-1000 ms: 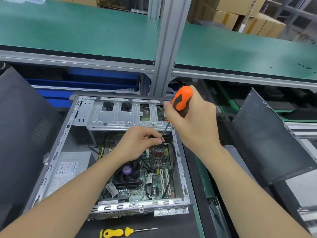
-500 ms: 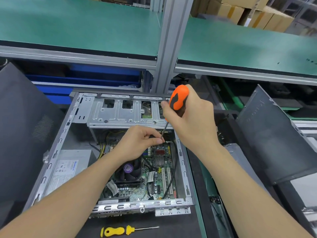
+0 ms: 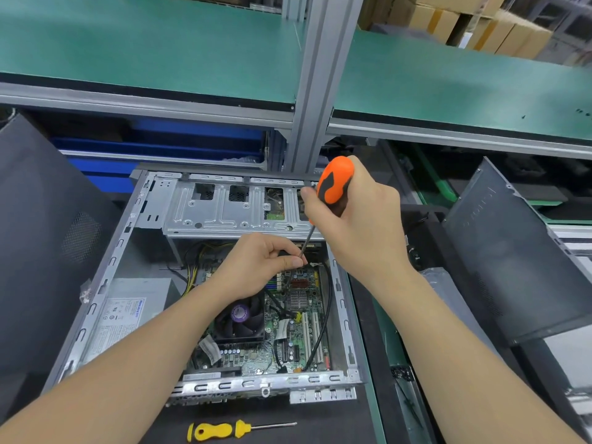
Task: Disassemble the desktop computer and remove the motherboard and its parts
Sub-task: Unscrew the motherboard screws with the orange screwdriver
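The right hand (image 3: pixel 358 225) grips the orange screwdriver (image 3: pixel 334 184), shaft slanting down and left; the left hand (image 3: pixel 256 267) (the nearer) pinches the shaft near its tip, above the far edge of the motherboard (image 3: pixel 298 315) inside the open case (image 3: pixel 256 384).

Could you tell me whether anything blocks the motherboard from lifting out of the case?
Yes: the metal drive cage overhangs the far end of the motherboard, and a black cable runs across it.
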Demonstrator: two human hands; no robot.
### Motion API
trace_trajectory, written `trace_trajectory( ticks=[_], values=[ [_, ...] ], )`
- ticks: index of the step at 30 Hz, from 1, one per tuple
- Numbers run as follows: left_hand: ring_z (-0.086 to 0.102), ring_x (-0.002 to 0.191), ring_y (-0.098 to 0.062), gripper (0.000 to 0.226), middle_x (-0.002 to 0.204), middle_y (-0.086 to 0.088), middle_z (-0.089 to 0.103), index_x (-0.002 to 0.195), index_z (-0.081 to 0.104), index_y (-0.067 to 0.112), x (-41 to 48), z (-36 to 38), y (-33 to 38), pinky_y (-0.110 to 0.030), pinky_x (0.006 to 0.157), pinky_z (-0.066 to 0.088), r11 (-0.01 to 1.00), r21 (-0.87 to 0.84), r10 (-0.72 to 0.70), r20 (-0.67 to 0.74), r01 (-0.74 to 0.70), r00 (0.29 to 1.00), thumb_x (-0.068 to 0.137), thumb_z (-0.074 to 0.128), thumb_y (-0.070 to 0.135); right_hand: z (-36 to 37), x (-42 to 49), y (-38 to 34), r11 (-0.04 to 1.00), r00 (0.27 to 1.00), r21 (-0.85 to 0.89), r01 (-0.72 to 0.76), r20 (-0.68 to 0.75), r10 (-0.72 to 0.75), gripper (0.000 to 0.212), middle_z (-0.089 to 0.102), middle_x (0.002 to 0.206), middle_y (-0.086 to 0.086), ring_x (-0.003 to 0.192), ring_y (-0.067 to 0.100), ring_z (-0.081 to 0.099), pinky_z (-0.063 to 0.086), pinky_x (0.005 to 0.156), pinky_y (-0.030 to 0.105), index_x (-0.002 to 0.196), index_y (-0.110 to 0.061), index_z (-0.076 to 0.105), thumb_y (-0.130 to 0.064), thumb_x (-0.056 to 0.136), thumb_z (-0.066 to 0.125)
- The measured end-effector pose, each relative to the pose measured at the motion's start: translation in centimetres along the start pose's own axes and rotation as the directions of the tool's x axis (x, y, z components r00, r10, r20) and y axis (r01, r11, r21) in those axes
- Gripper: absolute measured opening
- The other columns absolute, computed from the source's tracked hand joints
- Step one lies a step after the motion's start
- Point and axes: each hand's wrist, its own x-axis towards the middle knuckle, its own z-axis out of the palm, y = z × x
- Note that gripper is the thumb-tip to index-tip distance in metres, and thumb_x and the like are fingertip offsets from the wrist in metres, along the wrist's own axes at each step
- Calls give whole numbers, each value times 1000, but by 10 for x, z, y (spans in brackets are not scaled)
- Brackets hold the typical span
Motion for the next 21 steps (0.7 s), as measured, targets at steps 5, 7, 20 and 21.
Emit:
trace_trajectory(
  ticks=[5,7,20,21],
  values=[
    [26,47,-8,5,45,10,30,87,80,35,0,-1,-1,-27,54,24,1000,-16,10,2,-10,1000,92,77,35,-2,1,0,1000,1000,1,-5,9,5,30,47,63,-4,58,18,49,41,58,31,83,-14,48,-30,96,70],
    [26,48,-8,5,45,10,30,87,80,34,0,-1,-1,-26,53,23,1000,-13,11,0,-11,1000,92,77,35,-2,1,0,1000,1000,-4,-3,12,4,30,47,63,-4,58,18,49,41,57,30,84,-14,48,-30,96,70],
    [25,48,-8,5,45,10,29,87,80,35,2,0,-4,-31,62,29,1000,-24,-4,2,4,1000,91,78,36,0,2,1,1000,1000,-6,-3,10,3,30,46,62,-5,60,19,49,41,57,29,83,-16,48,-31,96,70],
    [25,48,-8,4,45,10,29,87,80,34,2,1,-3,-32,62,28,1000,-25,-5,2,5,1000,91,78,36,0,2,2,1000,1000,-7,-5,10,5,30,46,62,-5,60,19,49,41,57,29,83,-16,48,-31,96,70]
  ],
)
